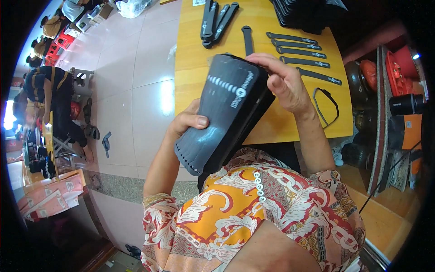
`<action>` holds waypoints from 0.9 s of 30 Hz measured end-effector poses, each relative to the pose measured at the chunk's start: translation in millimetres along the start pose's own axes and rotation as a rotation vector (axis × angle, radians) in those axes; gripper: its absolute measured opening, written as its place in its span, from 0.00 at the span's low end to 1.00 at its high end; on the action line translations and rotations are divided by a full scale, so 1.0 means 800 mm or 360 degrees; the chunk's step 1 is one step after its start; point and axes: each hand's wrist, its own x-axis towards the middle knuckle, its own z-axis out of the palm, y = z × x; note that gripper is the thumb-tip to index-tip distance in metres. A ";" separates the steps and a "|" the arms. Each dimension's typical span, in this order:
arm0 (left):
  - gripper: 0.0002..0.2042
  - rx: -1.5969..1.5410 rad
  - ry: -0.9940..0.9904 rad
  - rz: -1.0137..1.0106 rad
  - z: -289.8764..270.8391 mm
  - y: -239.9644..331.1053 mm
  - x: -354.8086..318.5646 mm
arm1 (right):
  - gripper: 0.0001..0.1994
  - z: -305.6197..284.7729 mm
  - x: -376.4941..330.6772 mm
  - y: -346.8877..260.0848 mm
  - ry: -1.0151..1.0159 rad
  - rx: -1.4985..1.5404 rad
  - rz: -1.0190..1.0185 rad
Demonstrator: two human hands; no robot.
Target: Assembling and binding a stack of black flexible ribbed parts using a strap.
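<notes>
A thick black stack of flat, strap-like pieces (219,106) is tilted in front of my chest. White print marks its top face, and small holes run along its lower end. My left hand (188,121) grips its left side, thumb pressed on the top face and fingers hidden beneath. At the upper right corner, my right hand (285,84) curls its fingers around the edge, the thumb beside the stack. Just beyond lies a single black strap (247,40). Several black straps (303,61) lie in a row to the right, and a looped strap (333,109) rests near the table's right edge.
The yellow table (192,54) also carries a bundle of black straps (217,22) at the back left and a dark pile (301,13) at the back right. Shelves with jars (364,77) stand to the right. Another person (50,90) bends over at the left.
</notes>
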 end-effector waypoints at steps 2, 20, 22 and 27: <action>0.43 0.0187 -0.0146 -0.0241 0.011 0.006 0.013 | 0.41 -0.004 -0.024 -0.008 0.0041 0.0049 0.0097; 0.41 0.2073 -0.0195 -0.0391 0.013 0.070 0.051 | 0.26 0.013 -0.065 0.020 0.0571 -0.0106 0.0332; 0.42 0.1741 0.0270 0.0149 -0.003 0.072 0.030 | 0.27 0.011 -0.055 0.017 0.0522 -0.0220 0.0375; 0.49 0.1864 0.0054 0.0717 0.008 0.050 -0.044 | 0.27 0.006 -0.044 0.006 0.0507 -0.0808 0.0384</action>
